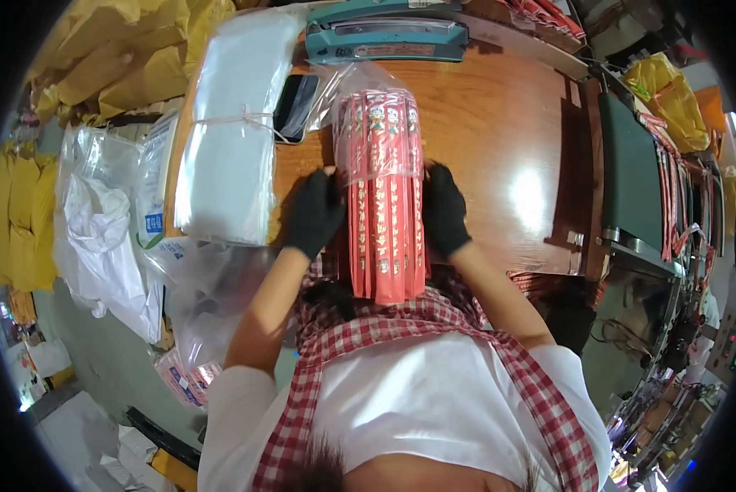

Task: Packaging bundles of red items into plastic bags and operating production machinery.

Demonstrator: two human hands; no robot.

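Observation:
A thick bundle of narrow red printed packets (387, 234) sits upright between my hands at the table's near edge. A clear plastic bag (376, 156) covers its far half, while the near ends stick out bare. My left hand (315, 211), in a black glove with bare fingertips, presses the bundle's left side. On the opposite side my right hand (448, 209), gloved the same way, grips it. Most of the fingers are curled in along the sides and partly hidden. To the left lies a tall stack of clear plastic bags (228, 172) tied with string.
A phone (296, 107) lies beside the bag stack. Across the back of the wooden table (499, 164) stands a teal bag sealer (384, 37). Yellow sacks (122, 57) and white plastic bags (97, 221) crowd the left. A dark green panel (630, 172) stands at the right.

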